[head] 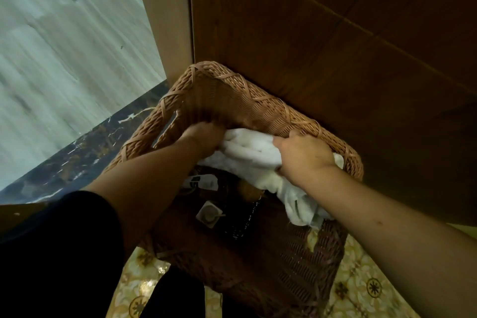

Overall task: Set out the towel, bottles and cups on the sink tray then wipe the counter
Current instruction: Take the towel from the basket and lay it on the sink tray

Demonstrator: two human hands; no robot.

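Fingers of the right hand [305, 153] curl tight around a bunched white towel [254, 155] at centre frame, the knuckles up and the cloth spilling out below the wrist toward the lower right. Just left of it, the left hand [204, 137] presses into the same bundle from the other side; its fingertips are buried in the cloth and against the basket wall, so how firmly they grip cannot be told, though they appear closed on the fabric. Both hands work inside a woven wicker basket [232, 80] whose pale rim arcs across the middle of the frame, set on a patterned yellow floor [361, 286] at the bottom and pushed up against a dark wooden cabinet [335, 46] filling the upper right. Lower in the basket, beneath the towel, lie a small white bottle with dark print [202, 181] and a square-shouldered pump bottle [209, 214] seen from above, beside something dark that is too shadowed to identify. No cups can be made out, and neither sink tray nor counter is in view. By this evidence the job is at its very start: the towel is only being gathered from storage, the bottles sit untouched, and everything remains to be set out before any wiping begins.
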